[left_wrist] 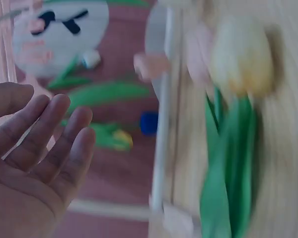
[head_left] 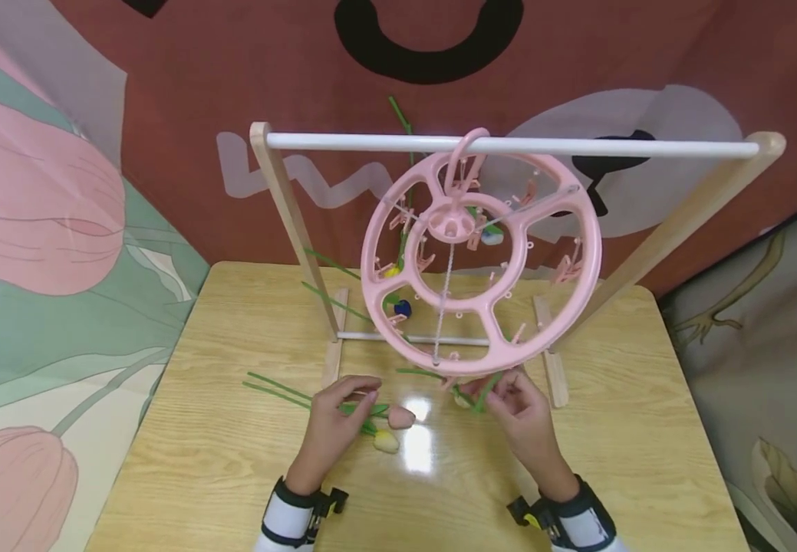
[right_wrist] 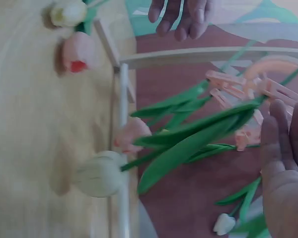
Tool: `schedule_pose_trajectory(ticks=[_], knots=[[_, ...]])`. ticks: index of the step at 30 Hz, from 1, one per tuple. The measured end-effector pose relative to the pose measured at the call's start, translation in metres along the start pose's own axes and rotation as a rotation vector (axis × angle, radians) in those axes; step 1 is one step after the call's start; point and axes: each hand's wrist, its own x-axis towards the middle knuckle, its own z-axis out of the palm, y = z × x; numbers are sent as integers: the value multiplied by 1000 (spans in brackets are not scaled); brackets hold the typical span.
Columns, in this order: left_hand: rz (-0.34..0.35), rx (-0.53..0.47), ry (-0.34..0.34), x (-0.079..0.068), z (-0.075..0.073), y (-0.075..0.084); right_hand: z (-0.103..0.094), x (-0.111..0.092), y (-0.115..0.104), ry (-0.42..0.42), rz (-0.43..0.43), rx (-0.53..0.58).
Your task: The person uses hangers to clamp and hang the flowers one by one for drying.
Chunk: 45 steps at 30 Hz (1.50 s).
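Note:
A round pink clip hanger [head_left: 491, 330] hangs by its hook from a white rod. At its front edge a white artificial tulip [right_wrist: 99, 173] hangs head down, its long green leaves [right_wrist: 188, 144] below a pink clip [right_wrist: 275, 91]. My right hand [head_left: 525, 410] is beside this clip, fingers [right_wrist: 278, 144] nearly straight, fingertips right at the stem. My left hand [head_left: 339, 418] hovers over two tulips lying on the table, one pink [head_left: 401, 417] and one pale yellow [head_left: 386, 441]. Its fingers are loosely bent with nothing between them, as the left wrist view shows.
A wooden stand [head_left: 291, 222] carries the white rod [head_left: 370, 142] over the wooden table [head_left: 219, 460]; a lower bar [head_left: 426, 339] joins its feet. More tulips hang from the hanger, including a blue one [head_left: 403, 308] and a yellow one [head_left: 392, 271]. A patterned cloth backdrop [head_left: 184, 153] stands behind.

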Motion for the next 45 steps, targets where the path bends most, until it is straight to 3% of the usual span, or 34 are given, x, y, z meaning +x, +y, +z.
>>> schedule_pose_trajectory(ticks=[8, 12, 15, 19, 26, 30, 36, 45], knots=[[-117, 255, 18, -10, -43, -19, 11, -9, 13, -199, -2, -218], [-201, 318, 18, -14, -58, -30, 18, -6, 14, -307, 56, -443], [-236, 365, -6, -18, -67, -37, 21, -1, 18, -392, 12, -626], [-217, 445, -70, -21, -77, -46, 27, 4, 26, -440, -57, -761], [-263, 567, -148, -28, -83, -58, 34, 9, 40, -480, 121, -875], [-198, 713, -160, -30, -81, -64, 36, 12, 50, -514, 214, -869], [8, 834, -125, -34, -78, -73, 37, 16, 64, -570, 295, -888], [66, 964, -188, -32, -77, -79, 45, 22, 77, -611, 368, -866]])
